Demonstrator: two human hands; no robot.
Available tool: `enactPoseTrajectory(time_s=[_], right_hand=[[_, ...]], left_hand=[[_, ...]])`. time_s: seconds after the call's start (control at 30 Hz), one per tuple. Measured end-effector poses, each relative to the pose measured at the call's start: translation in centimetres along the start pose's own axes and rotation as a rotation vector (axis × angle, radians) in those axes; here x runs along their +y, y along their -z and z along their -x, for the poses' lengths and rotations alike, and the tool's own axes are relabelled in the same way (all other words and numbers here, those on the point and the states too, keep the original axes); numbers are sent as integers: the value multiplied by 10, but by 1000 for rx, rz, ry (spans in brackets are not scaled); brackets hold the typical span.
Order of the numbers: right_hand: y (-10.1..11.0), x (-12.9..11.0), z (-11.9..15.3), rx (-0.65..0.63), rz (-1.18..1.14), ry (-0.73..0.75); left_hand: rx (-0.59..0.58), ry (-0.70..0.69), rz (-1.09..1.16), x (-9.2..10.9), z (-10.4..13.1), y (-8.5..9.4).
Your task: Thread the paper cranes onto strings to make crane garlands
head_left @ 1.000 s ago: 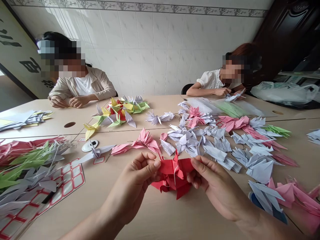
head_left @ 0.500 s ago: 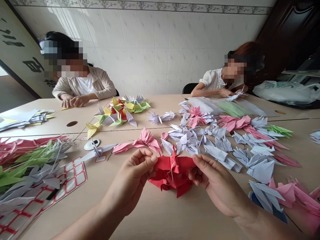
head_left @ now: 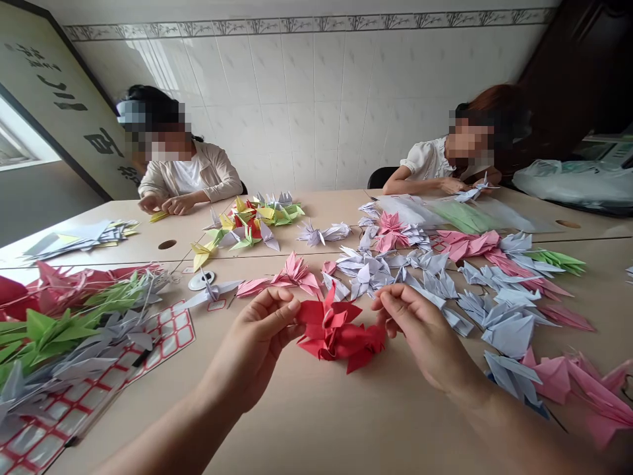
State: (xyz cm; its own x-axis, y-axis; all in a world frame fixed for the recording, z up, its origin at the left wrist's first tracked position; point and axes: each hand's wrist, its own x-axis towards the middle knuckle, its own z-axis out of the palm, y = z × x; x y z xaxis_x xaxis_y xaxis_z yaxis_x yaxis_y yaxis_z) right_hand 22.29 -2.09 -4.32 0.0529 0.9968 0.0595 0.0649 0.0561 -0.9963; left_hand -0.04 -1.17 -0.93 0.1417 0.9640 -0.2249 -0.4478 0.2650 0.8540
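Observation:
My left hand [head_left: 262, 336] pinches one wing of a red paper crane [head_left: 328, 323] between thumb and fingers. That crane rests against a cluster of other red folded cranes [head_left: 361, 348] just above the table. My right hand [head_left: 420, 333] hovers to the right of them, its thumb and fingertips pressed together and apart from the crane's wing. Whatever those fingertips hold, perhaps nothing, is too small to make out. Beyond my hands lie pink paper cranes [head_left: 291, 274] and pale blue-white paper cranes [head_left: 366, 274].
Strings of pink, green and grey cranes [head_left: 59, 330] cover the left side, over a red-bordered label sheet [head_left: 171, 336]. More cranes [head_left: 509, 323] lie at right. Across the table sit two people [head_left: 190, 171] [head_left: 440, 165], one holding a pale crane [head_left: 475, 191]. Yellow and green cranes [head_left: 252, 221] lie between.
My right hand has let go of the crane's right wing and moved slightly away. The crane has turned and shifted a little left in my left hand. The view has swung slightly left.

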Motion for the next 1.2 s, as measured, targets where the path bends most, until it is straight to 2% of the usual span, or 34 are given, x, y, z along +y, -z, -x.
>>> enactPoseTrajectory(time_s=[0.13, 0.27, 0.43, 0.63, 0.7, 0.8, 0.93, 1.07, 1.2], right_hand=[[5, 3, -4, -46, 297, 100], [6, 6, -2, -138, 478, 184], [9, 2, 2, -256, 637, 283], [17, -16, 12, -508, 737, 209], [20, -16, 13, -543, 761, 184], [22, -9, 14, -560, 800, 144], [21, 4, 13, -528, 856, 144], [19, 14, 14, -492, 866, 195], [22, 17, 19, -484, 871, 196]], left_hand=[[86, 23, 49, 6, 19, 13], [158, 88, 85, 11, 40, 38], [79, 241, -22, 13, 62, 82], [84, 283, -290, 12, 74, 120], [115, 266, -310, 13, 73, 129], [236, 201, -283, 16, 69, 141], [358, 93, -165, 17, 63, 152], [436, 0, -150, 12, 59, 159], [490, -38, -164, 5, 62, 158]])
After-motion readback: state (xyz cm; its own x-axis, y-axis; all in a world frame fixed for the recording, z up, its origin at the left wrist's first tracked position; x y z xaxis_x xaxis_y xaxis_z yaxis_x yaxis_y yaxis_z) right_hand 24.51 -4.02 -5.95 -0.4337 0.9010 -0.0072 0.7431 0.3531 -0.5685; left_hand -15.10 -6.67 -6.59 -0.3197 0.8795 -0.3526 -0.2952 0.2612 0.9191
